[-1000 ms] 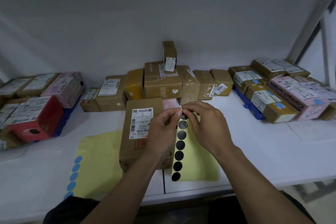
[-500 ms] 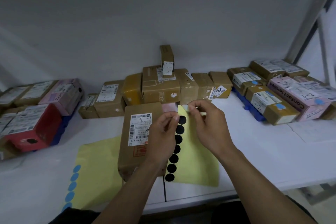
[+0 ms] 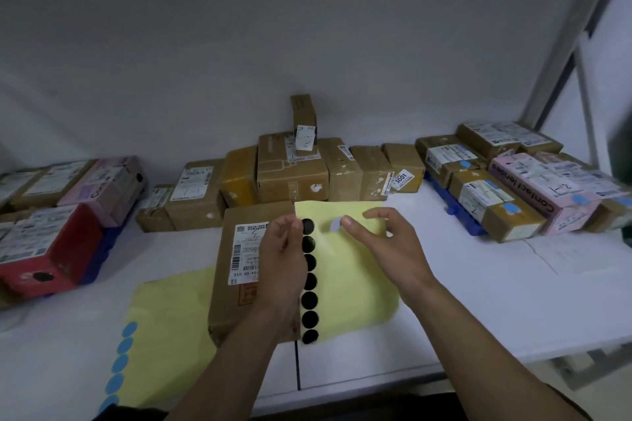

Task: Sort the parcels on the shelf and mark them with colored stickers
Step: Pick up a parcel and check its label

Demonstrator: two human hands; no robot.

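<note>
A brown parcel (image 3: 236, 270) with a white shipping label lies flat on the white shelf in front of me. Over its right part lies a yellow sticker sheet (image 3: 355, 270) with a column of black round stickers (image 3: 309, 280) along its left edge. My left hand (image 3: 284, 260) pinches the sheet's left edge near the top black sticker. My right hand (image 3: 383, 243) hovers over the sheet's upper part, and a peeled sticker (image 3: 335, 224), its pale back showing, sticks to the fingertip.
A second yellow sheet (image 3: 160, 328) with blue stickers lies at the front left. Brown parcels (image 3: 290, 174) stand in a row at the back. Red and pink boxes (image 3: 51, 243) sit left; parcels with blue stickers (image 3: 506, 205) on blue trays sit right.
The black-sticker sheet has unfolded and now lies flat. My right hand has pulled one sticker off and moved right, away from my left hand.
</note>
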